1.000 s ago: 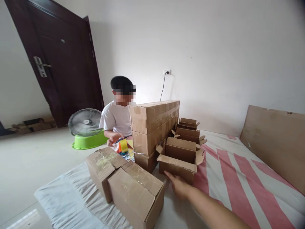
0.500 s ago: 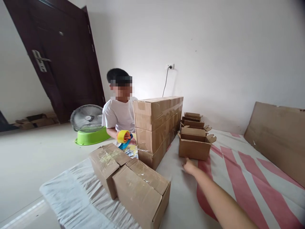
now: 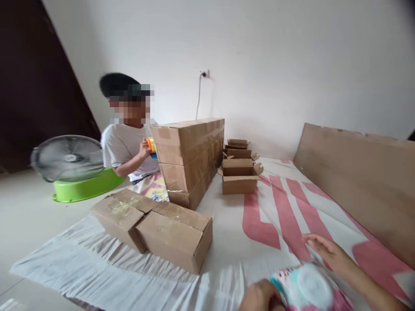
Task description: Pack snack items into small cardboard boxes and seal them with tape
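At the bottom edge, my left hand (image 3: 262, 297) is curled against the left end of a pack of wet wipes (image 3: 296, 283), teal, white and pink with a round white lid. The pack is partly cut off by the frame. My right hand (image 3: 326, 250) hovers just beyond the pack's right side, fingers stretched out and holding nothing. Ahead of it, a row of open cardboard boxes (image 3: 239, 185) stands on the bedsheet with flaps up. Two closed, taped boxes (image 3: 175, 231) lie to the left of my hands.
A wall of stacked taped boxes (image 3: 197, 151) stands mid-bed. Behind it sits a person in a white shirt (image 3: 119, 142), holding a yellow and orange tape dispenser (image 3: 151, 146). A large cardboard sheet (image 3: 359, 172) leans at right. A fan (image 3: 69, 157) and green basin (image 3: 81, 188) are on the floor.
My right hand has drawn back from the front open box toward me. My left hand and the wipes pack have come into view. The other person has raised the dispenser to the stack.
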Motion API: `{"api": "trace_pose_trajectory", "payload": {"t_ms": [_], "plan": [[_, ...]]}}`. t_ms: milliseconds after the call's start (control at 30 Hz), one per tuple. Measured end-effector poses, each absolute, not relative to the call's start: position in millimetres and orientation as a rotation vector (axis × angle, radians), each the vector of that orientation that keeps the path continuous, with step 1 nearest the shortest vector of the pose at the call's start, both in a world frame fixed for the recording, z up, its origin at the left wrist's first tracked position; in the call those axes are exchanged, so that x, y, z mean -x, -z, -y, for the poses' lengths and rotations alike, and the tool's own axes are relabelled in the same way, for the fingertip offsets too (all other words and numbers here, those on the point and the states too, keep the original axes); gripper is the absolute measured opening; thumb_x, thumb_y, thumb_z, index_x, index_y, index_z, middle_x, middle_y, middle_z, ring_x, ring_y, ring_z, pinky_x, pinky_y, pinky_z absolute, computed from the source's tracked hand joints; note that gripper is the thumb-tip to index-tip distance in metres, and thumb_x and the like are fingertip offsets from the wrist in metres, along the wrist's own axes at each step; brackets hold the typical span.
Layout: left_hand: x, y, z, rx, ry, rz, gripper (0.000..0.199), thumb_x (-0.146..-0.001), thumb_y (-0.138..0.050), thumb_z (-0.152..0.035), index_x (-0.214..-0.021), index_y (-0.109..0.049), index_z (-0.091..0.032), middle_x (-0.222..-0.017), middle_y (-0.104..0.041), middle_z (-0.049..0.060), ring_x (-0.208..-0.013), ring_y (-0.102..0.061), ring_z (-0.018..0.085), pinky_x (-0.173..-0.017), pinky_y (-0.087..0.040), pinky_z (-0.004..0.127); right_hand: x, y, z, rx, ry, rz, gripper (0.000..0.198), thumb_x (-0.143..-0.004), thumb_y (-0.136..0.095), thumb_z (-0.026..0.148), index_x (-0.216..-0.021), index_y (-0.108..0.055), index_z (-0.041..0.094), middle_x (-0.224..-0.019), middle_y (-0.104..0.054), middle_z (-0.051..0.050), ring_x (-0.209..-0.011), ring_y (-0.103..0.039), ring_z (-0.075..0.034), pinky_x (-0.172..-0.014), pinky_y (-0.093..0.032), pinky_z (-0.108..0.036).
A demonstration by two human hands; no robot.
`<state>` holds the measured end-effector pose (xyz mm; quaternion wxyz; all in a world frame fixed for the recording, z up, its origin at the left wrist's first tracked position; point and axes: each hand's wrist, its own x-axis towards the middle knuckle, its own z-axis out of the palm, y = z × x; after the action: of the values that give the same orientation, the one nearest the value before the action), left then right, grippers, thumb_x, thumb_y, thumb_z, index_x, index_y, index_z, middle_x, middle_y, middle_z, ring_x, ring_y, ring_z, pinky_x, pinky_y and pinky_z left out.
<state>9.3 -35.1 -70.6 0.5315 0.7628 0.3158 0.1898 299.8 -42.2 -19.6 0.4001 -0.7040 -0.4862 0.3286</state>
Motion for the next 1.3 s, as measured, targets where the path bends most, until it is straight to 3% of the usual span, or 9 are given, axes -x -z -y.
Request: {"api": "trace_pose_trajectory", "payload": {"t_ms": [167, 333, 500, 633, 733, 867, 1033, 1167, 1300], "plan": [[-13.0, 71.1, 41.1, -1.844, -0.434, -0.901, 0.048, -0.064, -0.077, -0.027, -0.109, -0.061, -0.019, -0.085, -0.065, 0.002, -0.071, -0.058, 0.017, -0.069, -0.048, 0.029, -289.5, 58.3, 126.4, 1.756, -0.790, 1.031, 0.065, -0.081, -0.047, 0.067, -0.125, -0.061, 0.022, -0.135, -0.057, -0.015, -0.127, -0.051, -0.030, -0.106, -0.043, -0.042], [-10.5, 73.8, 48.2, -1.887, -0.537, -0.841, 0.093, -0.052, -0.086, -0.036, -0.133, -0.043, -0.019, -0.118, -0.058, 0.012, -0.090, -0.061, 0.023, -0.086, -0.050, 0.037, -247.8, 101.8, 155.9, 1.696, -0.509, 1.202, 0.082, -0.074, -0.066, 0.053, -0.144, -0.037, 0.022, -0.148, -0.042, -0.013, -0.137, -0.038, -0.031, -0.111, -0.037, -0.044], [-11.3, 93.1, 41.8, -1.802, -0.938, -1.060, 0.061, -0.077, -0.064, -0.029, -0.132, -0.042, -0.018, -0.141, -0.042, 0.016, -0.135, -0.037, 0.030, -0.113, -0.030, 0.046, -230.9, 129.7, 138.3, 1.677, -0.313, 1.443, 0.078, -0.075, -0.065, 0.040, -0.145, -0.032, 0.027, -0.146, -0.042, -0.011, -0.135, -0.041, -0.031, -0.109, -0.040, -0.043], [-12.0, 105.5, 27.6, -1.760, -1.183, -1.271, 0.050, -0.081, -0.052, -0.023, -0.129, -0.041, -0.016, -0.142, -0.040, 0.018, -0.136, -0.037, 0.031, -0.113, -0.030, 0.049, -213.5, 113.6, 86.3, 1.706, -0.316, 1.530, 0.067, -0.081, -0.051, 0.031, -0.144, -0.030, 0.026, -0.145, -0.042, -0.010, -0.135, -0.041, -0.026, -0.109, -0.038, -0.042], [-10.6, 107.5, 19.1, -1.753, -1.337, -1.393, 0.056, -0.082, -0.051, -0.023, -0.135, -0.035, -0.016, -0.147, -0.034, 0.019, -0.140, -0.031, 0.031, -0.114, -0.026, 0.051, -192.4, 92.6, 28.3, 1.746, -0.364, 1.560, 0.064, -0.078, -0.049, 0.024, -0.140, -0.035, 0.021, -0.139, -0.048, -0.011, -0.131, -0.044, -0.025, -0.107, -0.038, -0.039], [-8.9, 111.3, 14.7, -1.759, -1.370, -1.424, 0.058, -0.081, -0.052, -0.022, -0.136, -0.035, -0.018, -0.150, -0.030, 0.017, -0.143, -0.026, 0.030, -0.115, -0.025, 0.049, -162.8, 71.4, -55.6, 1.867, -0.406, 1.476, 0.034, -0.077, -0.051, 0.019, -0.111, -0.054, 0.017, -0.112, -0.063, -0.012, -0.111, -0.057, -0.027, -0.095, -0.042, -0.037], [-2.2, 118.0, 9.4, -1.660, -1.273, -1.396, 0.057, -0.082, -0.051, -0.027, -0.135, -0.035, -0.017, -0.152, -0.027, 0.017, -0.144, -0.023, 0.028, -0.117, -0.022, 0.046, -153.7, 61.9, -109.1, 1.835, -0.467, 1.415, 0.019, -0.078, -0.053, 0.021, -0.097, -0.055, 0.021, -0.092, -0.066, -0.005, -0.089, -0.061, -0.022, -0.081, -0.044, -0.031], [9.4, 105.6, -14.1, -1.197, -1.152, -1.374, 0.060, -0.088, -0.045, -0.046, -0.140, -0.029, -0.019, -0.150, -0.034, 0.015, -0.142, -0.032, 0.025, -0.112, -0.033, 0.038, -178.5, 67.4, -84.2, 1.719, -0.535, 1.438, 0.017, -0.074, -0.056, 0.025, -0.090, -0.055, 0.021, -0.085, -0.066, -0.001, -0.081, -0.060, -0.020, -0.076, -0.045, -0.029], [3.8, 81.4, -50.0, -0.816, -1.044, -1.245, 0.062, -0.090, -0.041, -0.051, -0.142, -0.027, -0.022, -0.139, -0.050, 0.015, -0.121, -0.057, 0.026, -0.089, -0.053, 0.039, -200.6, 80.3, -37.1, 1.626, -0.597, 1.400, 0.018, -0.071, -0.055, 0.030, -0.087, -0.056, 0.021, -0.081, -0.067, -0.001, -0.078, -0.063, -0.021, -0.073, -0.048, -0.030]]}}
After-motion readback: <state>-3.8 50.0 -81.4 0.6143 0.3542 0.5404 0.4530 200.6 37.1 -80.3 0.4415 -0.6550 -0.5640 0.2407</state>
